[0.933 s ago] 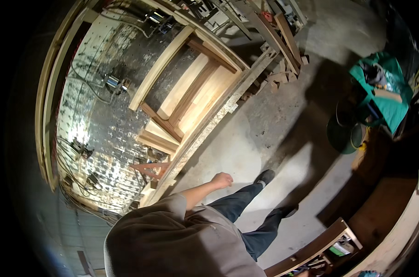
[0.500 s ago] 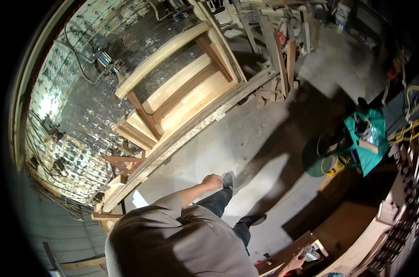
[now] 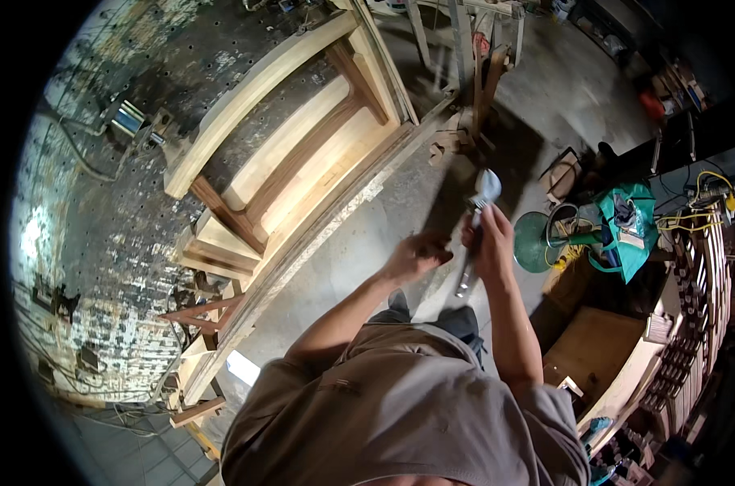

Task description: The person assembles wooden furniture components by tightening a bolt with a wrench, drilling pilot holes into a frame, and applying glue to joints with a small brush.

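My right hand [image 3: 492, 243] is closed around metal cutlery, held up in front of me over the floor. A shiny spoon [image 3: 488, 183] sticks out above the fingers, and what looks like a fork [image 3: 481, 202] lies against it. A metal handle [image 3: 463, 282] points down below the hand. Just left of it, my left hand [image 3: 418, 256] is raised with loosely bent fingers pointing toward the cutlery. Nothing shows in this hand, and a gap separates it from the handle.
On my left, a curved wooden frame [image 3: 266, 104] lies on a worn, perforated workbench [image 3: 100, 267]. To the right are a green bag [image 3: 626, 235], a round green object [image 3: 532, 243] and a wooden box [image 3: 598, 348]. Wood offcuts [image 3: 448, 146] lie on the floor ahead.
My right hand has come up from the wooden box at lower right and now holds the cutlery before me. My left hand has risen and moved toward it. The view has shifted.
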A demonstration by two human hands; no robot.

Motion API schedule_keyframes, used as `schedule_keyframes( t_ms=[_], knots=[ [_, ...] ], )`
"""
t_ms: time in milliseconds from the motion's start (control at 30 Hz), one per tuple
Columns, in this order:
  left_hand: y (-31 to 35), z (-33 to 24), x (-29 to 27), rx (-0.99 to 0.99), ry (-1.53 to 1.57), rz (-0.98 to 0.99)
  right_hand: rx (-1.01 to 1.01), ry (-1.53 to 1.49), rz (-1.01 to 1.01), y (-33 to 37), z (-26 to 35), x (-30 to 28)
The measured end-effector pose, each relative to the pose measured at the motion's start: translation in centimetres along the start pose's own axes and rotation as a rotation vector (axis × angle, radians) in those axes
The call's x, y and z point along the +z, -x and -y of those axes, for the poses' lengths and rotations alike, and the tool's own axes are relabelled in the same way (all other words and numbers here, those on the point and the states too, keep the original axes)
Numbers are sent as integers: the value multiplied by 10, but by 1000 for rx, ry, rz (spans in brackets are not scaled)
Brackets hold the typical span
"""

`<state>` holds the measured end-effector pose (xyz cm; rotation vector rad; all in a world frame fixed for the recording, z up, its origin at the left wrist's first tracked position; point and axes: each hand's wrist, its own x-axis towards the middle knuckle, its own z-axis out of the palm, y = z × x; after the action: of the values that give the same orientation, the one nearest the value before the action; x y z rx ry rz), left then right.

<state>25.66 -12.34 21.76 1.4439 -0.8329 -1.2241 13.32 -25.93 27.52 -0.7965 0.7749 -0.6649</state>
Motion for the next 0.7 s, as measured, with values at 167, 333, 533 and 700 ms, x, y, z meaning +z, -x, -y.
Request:
schedule_keyframes(
  t_ms=[167,333,533,700],
  knots=[
    [-23,-63,-52,147,159,-110,226,-171,309,-61,-1,102],
    [-62,-74,-113,101,154,-340,279,-344,565,-139,-8,164],
    [-111,-96,-171,16,419,-546,408,-371,755,-236,0,242],
    [-153,-136,-271,29,-718,-1024,-73,444,871,-301,-16,290]
  ],
)
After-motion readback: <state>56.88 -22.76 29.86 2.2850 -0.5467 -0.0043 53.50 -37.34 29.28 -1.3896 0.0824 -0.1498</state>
